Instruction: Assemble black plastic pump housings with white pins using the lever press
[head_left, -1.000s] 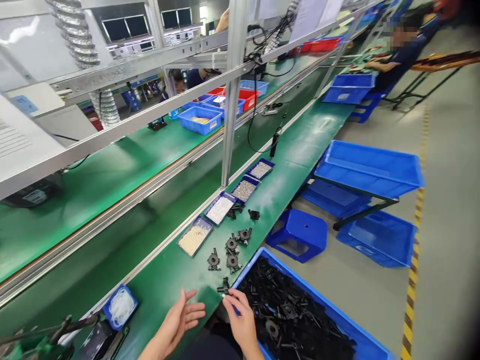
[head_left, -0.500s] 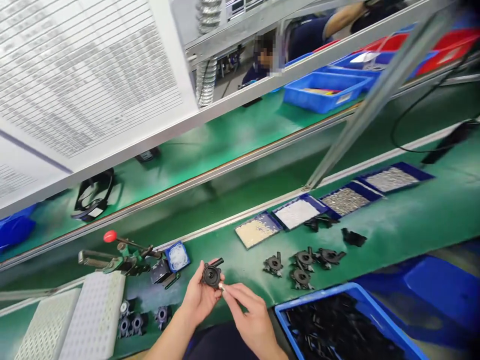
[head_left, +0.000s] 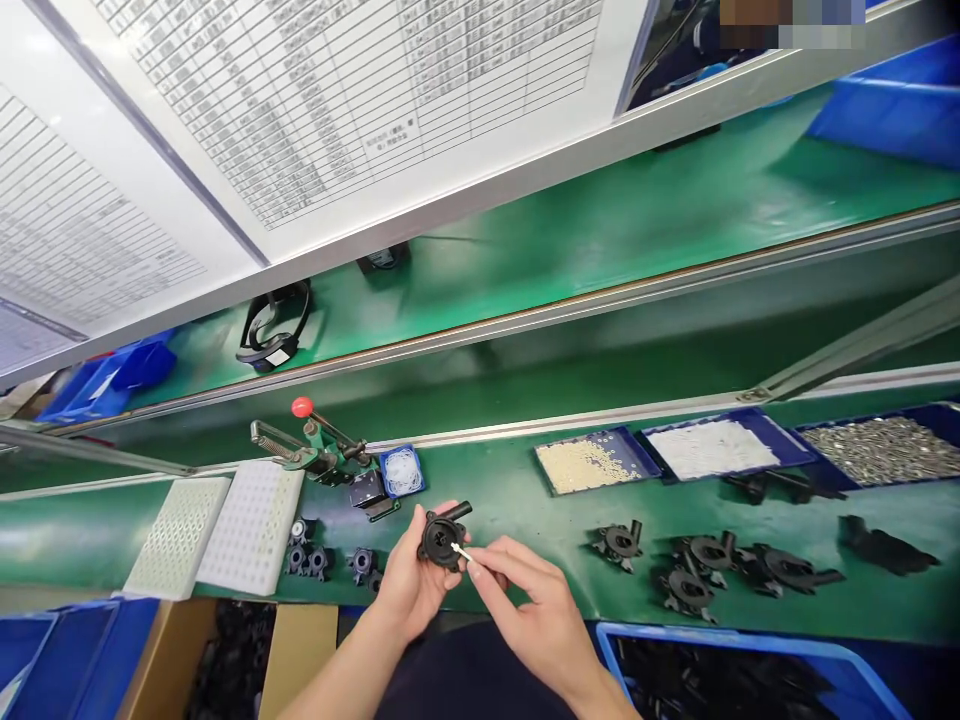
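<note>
My left hand (head_left: 406, 592) is closed around a black plastic pump housing (head_left: 439, 542), a round part with a short side spout, its open face turned up toward me. Between thumb and forefinger, my right hand (head_left: 531, 602) pinches a thin white pin (head_left: 462, 552). The pin's far tip lies over the open face of the housing, close to its centre; whether it touches is too small to tell. Similar black housings (head_left: 619, 542) lie on the green bench to the right of my hands.
Shallow trays hold cream rings (head_left: 574, 466), white pieces (head_left: 705, 447) and metal pins (head_left: 885, 445). A hand press (head_left: 322, 460) with a red knob stands left, beside a small blue tray of white rings (head_left: 403, 472) and white perforated blocks (head_left: 247, 530). A blue bin (head_left: 750, 640) of black parts sits front right.
My view has swung left, so the bench things sit further right. The pin in my right hand has come from the housing's lower rim to over its middle.
</note>
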